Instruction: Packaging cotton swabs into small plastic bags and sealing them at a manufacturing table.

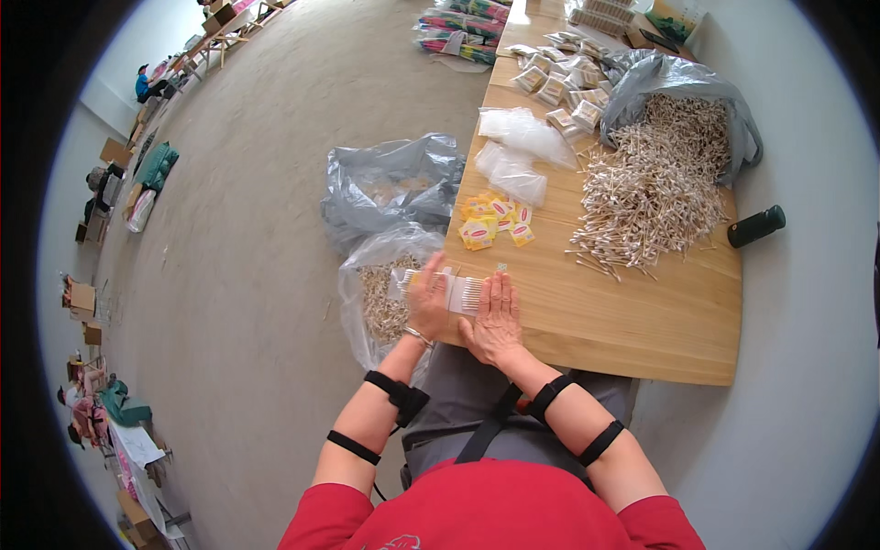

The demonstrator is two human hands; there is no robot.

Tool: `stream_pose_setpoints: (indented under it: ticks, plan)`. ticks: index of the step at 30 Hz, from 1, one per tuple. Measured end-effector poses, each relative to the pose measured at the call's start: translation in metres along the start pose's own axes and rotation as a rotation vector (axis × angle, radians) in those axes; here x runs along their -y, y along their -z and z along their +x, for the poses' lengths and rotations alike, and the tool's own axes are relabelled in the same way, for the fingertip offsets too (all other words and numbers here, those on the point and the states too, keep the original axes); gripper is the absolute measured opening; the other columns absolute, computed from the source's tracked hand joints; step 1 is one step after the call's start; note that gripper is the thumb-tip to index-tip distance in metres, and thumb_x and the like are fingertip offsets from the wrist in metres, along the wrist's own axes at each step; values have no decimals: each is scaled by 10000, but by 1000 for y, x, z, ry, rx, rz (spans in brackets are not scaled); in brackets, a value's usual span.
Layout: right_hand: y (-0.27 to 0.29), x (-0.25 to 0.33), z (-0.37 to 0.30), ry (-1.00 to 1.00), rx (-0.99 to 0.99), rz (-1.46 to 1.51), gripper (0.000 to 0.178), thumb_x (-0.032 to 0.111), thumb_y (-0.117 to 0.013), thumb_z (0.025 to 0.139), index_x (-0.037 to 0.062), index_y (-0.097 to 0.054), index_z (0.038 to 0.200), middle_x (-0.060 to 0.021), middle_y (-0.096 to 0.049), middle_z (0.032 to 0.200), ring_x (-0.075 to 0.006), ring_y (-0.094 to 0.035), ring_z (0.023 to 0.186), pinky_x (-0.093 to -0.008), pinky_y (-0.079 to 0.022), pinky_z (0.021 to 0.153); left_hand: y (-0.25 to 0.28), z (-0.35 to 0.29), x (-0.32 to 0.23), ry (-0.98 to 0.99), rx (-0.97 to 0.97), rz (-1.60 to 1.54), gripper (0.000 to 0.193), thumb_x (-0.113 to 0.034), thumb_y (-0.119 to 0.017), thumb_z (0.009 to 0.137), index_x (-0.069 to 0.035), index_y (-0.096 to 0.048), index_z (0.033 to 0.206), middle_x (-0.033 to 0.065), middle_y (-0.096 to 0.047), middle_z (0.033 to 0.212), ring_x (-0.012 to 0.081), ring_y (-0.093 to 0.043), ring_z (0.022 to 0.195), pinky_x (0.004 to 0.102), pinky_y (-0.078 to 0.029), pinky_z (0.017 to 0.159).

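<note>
At the table's near left corner, my right hand (495, 323) lies flat, its fingers stretched together beside a row of cotton swabs (471, 294) in a clear plastic bag (455, 293). My left hand (428, 301) is over the table's left edge, fingers extended and a little blurred by motion. More swab tips show just left of that hand; whether they are in the same bag, I cannot tell. Beyond my hands are several yellow and white printed cards (495, 220). Clear empty bags (524, 147) are stacked farther back.
A large heap of loose cotton swabs (655, 183) spills from a grey plastic bag (738, 115) on the right. Filled packets (568, 82) lie farther back. A dark bottle (757, 226) is by the wall. Left of the table, floor bags include one of swabs (385, 298) and a grey one (367, 188).
</note>
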State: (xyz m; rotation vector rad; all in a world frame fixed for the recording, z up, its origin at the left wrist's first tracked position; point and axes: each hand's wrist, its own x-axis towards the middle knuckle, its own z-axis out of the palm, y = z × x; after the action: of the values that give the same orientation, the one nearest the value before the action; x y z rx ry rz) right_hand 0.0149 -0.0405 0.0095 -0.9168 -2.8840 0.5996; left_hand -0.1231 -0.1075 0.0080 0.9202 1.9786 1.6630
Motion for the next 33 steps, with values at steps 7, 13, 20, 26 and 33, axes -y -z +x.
stream_pose_setpoints:
  ticks: [7,13,20,26,33]
  plan:
    - [-6,20,7,-31,3,-26,933,476,-482,843,-82,-20,1430,-238,19,1515,-352,79,1416,-441,45,1142,58,21,29,39,-50,564,426,-183,-506,940,9,-455,1317,150,-518,1304,234,-448,1249,324,-344,1034]
    - [-9,30,10,-28,15,-10,940,474,-498,840,-98,-30,1422,-249,-1,1509,-359,60,1416,-445,37,1140,54,22,60,385,90,-195,387,-203,-478,968,-3,-472,1300,107,-569,1228,186,-547,1115,286,-441,941]
    - [-18,43,15,-12,-50,12,952,469,-527,828,-115,-50,1410,-269,-22,1497,-384,38,1410,-456,15,1140,51,22,62,479,136,-543,339,-202,-444,983,-10,-487,1260,102,-578,1198,174,-569,1062,299,-471,919]
    - [-23,46,17,-7,-77,31,953,451,-535,827,-122,-37,1404,-276,-19,1492,-399,37,1406,-463,17,1138,51,20,48,468,115,-570,316,-205,-406,993,-9,-499,1222,105,-582,1189,179,-571,1061,303,-464,930]
    - [-22,58,20,-23,-57,53,954,449,-548,827,-113,-42,1409,-269,-3,1496,-404,60,1405,-457,26,1138,52,19,47,422,122,-460,328,-233,-373,1002,-15,-502,1209,103,-578,1195,172,-564,1071,305,-456,933]
